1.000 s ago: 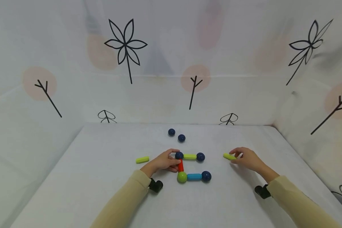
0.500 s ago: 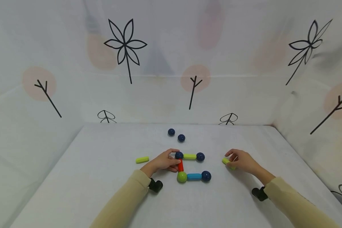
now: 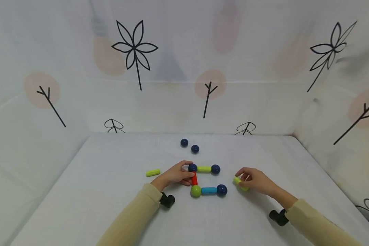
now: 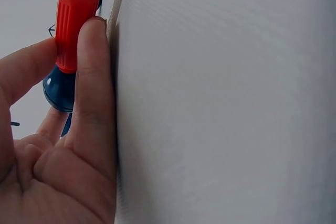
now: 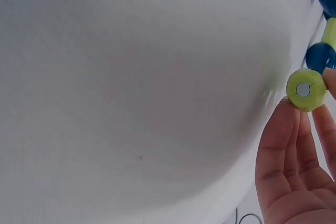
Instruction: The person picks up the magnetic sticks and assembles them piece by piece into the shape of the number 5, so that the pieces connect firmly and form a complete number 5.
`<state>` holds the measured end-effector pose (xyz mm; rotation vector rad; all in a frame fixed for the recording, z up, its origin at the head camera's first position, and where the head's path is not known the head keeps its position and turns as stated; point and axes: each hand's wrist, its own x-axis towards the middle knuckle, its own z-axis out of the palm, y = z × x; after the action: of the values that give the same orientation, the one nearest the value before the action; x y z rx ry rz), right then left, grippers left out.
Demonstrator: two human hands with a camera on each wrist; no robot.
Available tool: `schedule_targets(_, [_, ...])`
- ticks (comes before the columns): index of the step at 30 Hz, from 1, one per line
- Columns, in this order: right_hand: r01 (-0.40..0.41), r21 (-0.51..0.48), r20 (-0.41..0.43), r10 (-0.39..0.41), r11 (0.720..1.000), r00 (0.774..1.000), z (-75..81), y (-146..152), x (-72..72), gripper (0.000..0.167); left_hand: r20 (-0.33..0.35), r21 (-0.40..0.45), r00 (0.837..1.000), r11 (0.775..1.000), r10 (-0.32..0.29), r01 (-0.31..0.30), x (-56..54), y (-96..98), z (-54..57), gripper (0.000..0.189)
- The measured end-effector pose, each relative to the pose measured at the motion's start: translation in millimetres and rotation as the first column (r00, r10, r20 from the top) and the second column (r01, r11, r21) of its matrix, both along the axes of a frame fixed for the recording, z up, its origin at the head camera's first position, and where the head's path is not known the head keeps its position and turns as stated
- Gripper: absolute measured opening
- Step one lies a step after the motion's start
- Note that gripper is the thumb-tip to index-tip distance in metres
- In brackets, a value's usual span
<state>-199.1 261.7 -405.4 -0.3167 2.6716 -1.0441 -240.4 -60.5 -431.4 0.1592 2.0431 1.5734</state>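
My left hand [image 3: 173, 173] pinches a red magnetic rod [image 4: 71, 24] between thumb and finger; another fingertip reaches a dark blue ball [image 3: 192, 167] at the rod's far end. A green ball [image 3: 195, 191] caps the near end. From it a light blue rod [image 3: 209, 191] runs right to a dark blue ball [image 3: 222, 190]. Along the far side, a yellow-green rod [image 3: 204, 169] links to another dark blue ball [image 3: 215, 169]. Right of this open-sided shape, my right hand [image 3: 256, 180] pinches a yellow-green magnetic rod [image 5: 307, 90], its grey end disc facing the right wrist camera.
Two loose dark blue balls [image 3: 184, 142] [image 3: 195, 149] lie behind the shape on the white table [image 3: 117, 212]. Another yellow-green rod [image 3: 153, 173] lies left of my left hand. A patterned cloth [image 3: 172, 102] hangs upright behind the table.
My right hand has moved left and slightly nearer to me with the yellow-green magnetic rod, which now tilts more steeply. My left hand keeps its hold on the red rod.
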Motion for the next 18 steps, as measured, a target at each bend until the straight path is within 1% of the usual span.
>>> schedule_targets(8, [-0.060, -0.062, -0.002, 0.060, 0.996, 0.998, -3.3, -7.6, 10.6, 0.026, 0.003, 0.009, 1.000, 1.000, 0.001, -0.001, 0.7, -0.1, 0.6, 0.055])
schedule_targets(12, [-0.090, -0.094, 0.015, 0.092, 0.991, 0.996, -4.2, -11.5, 15.3, 0.028, 0.008, 0.018, 1.000, 1.000, -0.002, 0.001, 0.8, -0.6, 0.7, 0.055])
schedule_targets(15, [-0.098, -0.110, 0.055, 0.105, 0.989, 0.993, -3.3, -15.5, 19.0, 0.034, 0.008, 0.020, 1.000, 1.000, -0.002, 0.001, 0.9, -0.8, 0.8, 0.055])
schedule_targets(18, [-0.105, -0.128, 0.112, 0.120, 0.986, 0.986, -2.8, -20.0, 22.3, 0.043, 0.007, 0.017, 1.000, 1.000, -0.001, 0.001, 1.2, -1.0, 1.1, 0.055])
